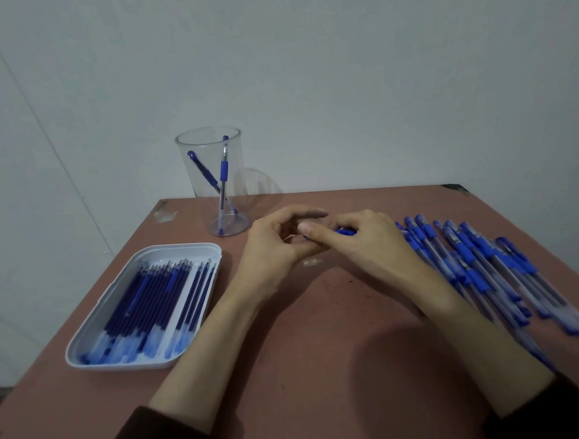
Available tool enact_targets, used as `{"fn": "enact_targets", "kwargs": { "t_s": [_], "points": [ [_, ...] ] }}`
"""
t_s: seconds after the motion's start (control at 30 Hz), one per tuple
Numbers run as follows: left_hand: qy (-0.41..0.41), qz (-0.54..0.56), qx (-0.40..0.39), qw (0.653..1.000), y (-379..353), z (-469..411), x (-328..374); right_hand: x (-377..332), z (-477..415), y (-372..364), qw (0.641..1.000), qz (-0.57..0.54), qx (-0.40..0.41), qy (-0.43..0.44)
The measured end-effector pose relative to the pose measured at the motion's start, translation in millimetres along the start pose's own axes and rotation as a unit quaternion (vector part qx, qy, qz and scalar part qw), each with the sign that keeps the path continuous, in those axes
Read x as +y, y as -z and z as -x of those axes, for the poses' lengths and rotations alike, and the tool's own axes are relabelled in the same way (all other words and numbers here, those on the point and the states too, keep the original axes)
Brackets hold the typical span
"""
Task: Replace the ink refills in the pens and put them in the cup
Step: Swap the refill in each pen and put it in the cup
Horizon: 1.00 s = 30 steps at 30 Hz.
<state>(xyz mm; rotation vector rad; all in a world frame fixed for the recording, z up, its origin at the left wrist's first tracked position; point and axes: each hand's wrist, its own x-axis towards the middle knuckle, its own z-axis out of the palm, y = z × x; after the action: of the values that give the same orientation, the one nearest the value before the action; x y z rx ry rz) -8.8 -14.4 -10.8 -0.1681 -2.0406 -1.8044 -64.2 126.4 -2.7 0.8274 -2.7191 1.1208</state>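
Pen [345, 232] was pinched by left hand [276, 249] and right hand [372, 245], fingers [343, 221] curled round it; unscrewing likely needed steady, straight twist.

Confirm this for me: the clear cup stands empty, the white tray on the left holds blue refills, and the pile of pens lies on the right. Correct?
Not quite. The head view shows two blue pens standing in the clear cup. The rest holds: blue refills lie in the white tray on the left, the pile of pens on the right.
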Motion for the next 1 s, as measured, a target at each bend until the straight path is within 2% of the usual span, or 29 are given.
{"fn": "enact_targets", "kwargs": {
  "t_s": [0.17, 0.3, 0.87, 1.0],
  "points": [
    [-0.004, 0.025, -0.008, 1.0, -0.6, 0.8, 1.1, -4.1, 2.6, 4.3, 0.997, -0.067, 0.026, 0.004],
    [-0.005, 0.024, -0.002, 1.0, -0.4, 0.7, 1.5, -6.1, 3.5, 4.3, 0.997, -0.062, 0.053, 0.011],
    [-0.003, 0.006, 0.017, 1.0, 0.2, 0.3, -0.4, -5.6, 3.4, 0.3, 0.996, -0.056, 0.065, 0.028],
    [-0.013, -0.043, 0.046, 0.998, 2.5, -2.6, -2.8, -1.0, -2.4, -2.6, 0.992, -0.067, 0.088, 0.067]
  ]
}}
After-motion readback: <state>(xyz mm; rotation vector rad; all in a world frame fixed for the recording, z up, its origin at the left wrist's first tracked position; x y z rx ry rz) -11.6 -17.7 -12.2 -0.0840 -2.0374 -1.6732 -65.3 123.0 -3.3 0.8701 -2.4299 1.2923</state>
